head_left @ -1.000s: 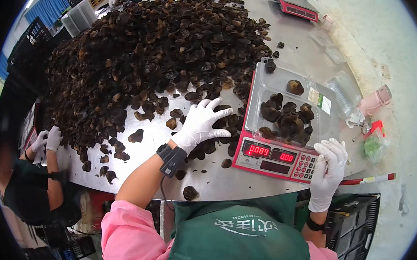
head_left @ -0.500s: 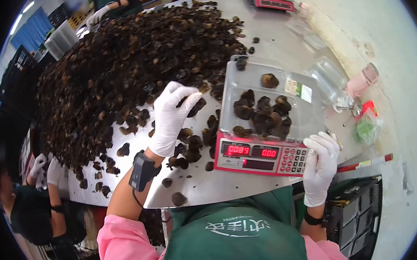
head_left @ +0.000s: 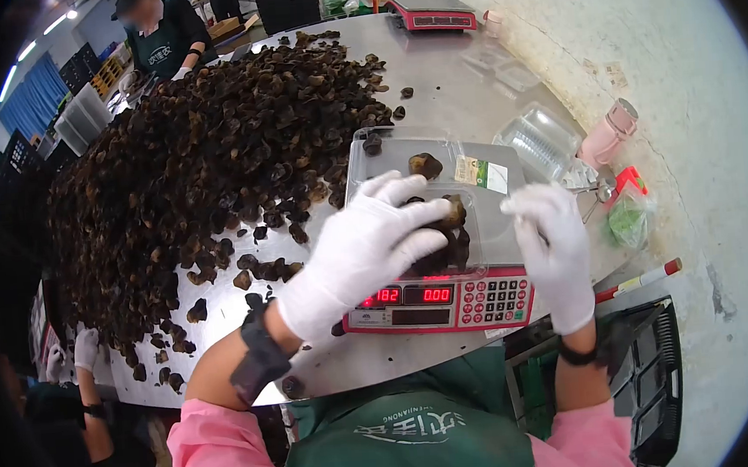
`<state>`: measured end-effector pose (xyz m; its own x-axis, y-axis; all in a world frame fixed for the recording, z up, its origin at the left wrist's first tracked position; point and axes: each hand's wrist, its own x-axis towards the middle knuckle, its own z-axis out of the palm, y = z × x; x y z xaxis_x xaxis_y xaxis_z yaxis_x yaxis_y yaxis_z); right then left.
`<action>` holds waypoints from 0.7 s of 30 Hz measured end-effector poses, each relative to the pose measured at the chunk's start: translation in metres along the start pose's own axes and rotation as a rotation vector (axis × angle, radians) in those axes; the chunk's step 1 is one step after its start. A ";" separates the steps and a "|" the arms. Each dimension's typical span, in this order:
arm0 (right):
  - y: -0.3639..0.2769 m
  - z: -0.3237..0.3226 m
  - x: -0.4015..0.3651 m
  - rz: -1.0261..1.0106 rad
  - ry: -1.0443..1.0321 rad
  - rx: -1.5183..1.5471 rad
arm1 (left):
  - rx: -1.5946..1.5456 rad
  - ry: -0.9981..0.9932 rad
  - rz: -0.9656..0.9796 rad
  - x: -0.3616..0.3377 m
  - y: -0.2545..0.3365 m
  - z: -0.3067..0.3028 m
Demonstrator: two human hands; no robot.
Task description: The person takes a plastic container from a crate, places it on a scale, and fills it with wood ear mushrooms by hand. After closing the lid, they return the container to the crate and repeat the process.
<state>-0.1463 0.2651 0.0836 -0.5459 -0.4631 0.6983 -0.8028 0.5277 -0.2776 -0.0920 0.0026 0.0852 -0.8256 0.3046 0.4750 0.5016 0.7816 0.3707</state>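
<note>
My left hand (head_left: 375,246), in a white glove, reaches over an open clear plastic box (head_left: 478,226), its fingers spread above the dark wood ear mushrooms (head_left: 449,254) inside. The hand hides part of them. Under the box is a red digital scale (head_left: 496,301); its red display is partly covered by my left hand and shows 182 and 0.00. My right hand (head_left: 557,251), also gloved, hovers at the right side of the box, fingers loosely bent and apart, with nothing in them. One brown mushroom (head_left: 426,166) lies on the box's lid half, beside a paper label (head_left: 481,174).
A large heap of wood ear mushrooms (head_left: 203,150) covers the metal table's left side. Empty clear boxes (head_left: 541,139), a pink bottle (head_left: 608,133) and a green-filled bag (head_left: 629,220) stand right. Behind are another scale (head_left: 433,12) and a co-worker (head_left: 165,40).
My left hand has moved right from beside the heap to over the box, and its pinch on a mushroom has opened. The scale's reading has risen. My right hand has lifted off the scale's edge.
</note>
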 end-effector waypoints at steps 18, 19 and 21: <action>0.062 0.103 0.104 0.181 -0.573 -0.150 | 0.275 -0.118 -0.451 0.095 -0.160 0.044; 0.055 0.091 0.101 0.172 -0.460 -0.051 | 0.346 -0.099 -0.424 0.096 -0.161 0.044; 0.042 0.071 0.089 0.132 -0.307 0.136 | 0.492 -0.017 -0.334 0.091 -0.160 0.047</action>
<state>-0.2461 0.1955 0.0872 -0.6774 -0.6001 0.4255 -0.7336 0.5076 -0.4519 -0.2596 -0.0687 0.0316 -0.9242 0.0040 0.3819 0.0383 0.9959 0.0823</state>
